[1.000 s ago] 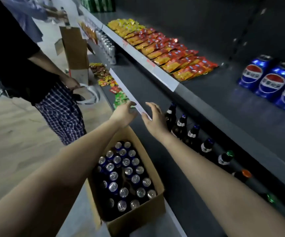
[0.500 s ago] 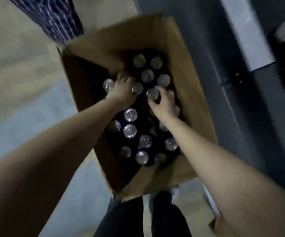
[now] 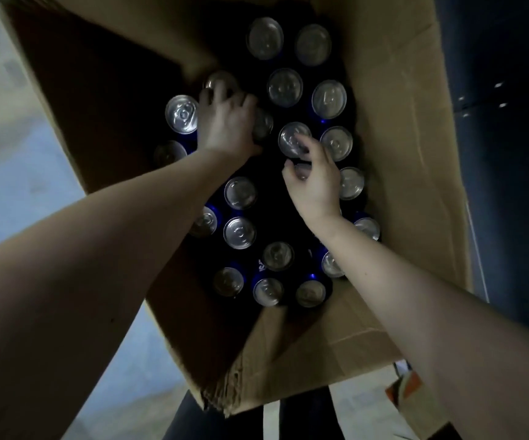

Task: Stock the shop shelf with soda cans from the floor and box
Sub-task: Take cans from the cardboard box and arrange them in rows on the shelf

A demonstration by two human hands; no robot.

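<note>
I look straight down into an open cardboard box (image 3: 399, 154) packed with several upright blue soda cans (image 3: 239, 233), silver tops showing. My left hand (image 3: 225, 125) reaches into the far left part of the box, its fingers curled down over a can (image 3: 264, 123) that is mostly hidden under the palm. My right hand (image 3: 315, 185) is in the middle of the box, fingers and thumb curled round the rim of another can (image 3: 290, 138). Both cans stand among the others in the box.
The dark shelf unit (image 3: 510, 154) runs along the right side of the box. Pale floor (image 3: 19, 185) lies to the left. My dark-trousered legs (image 3: 304, 417) show below the box, beside an orange-and-white object (image 3: 406, 389).
My hands left the shelf edge and dropped into the box as my view tilted down. Since half a second ago the view has come closer, and both hands' fingers have closed round cans.
</note>
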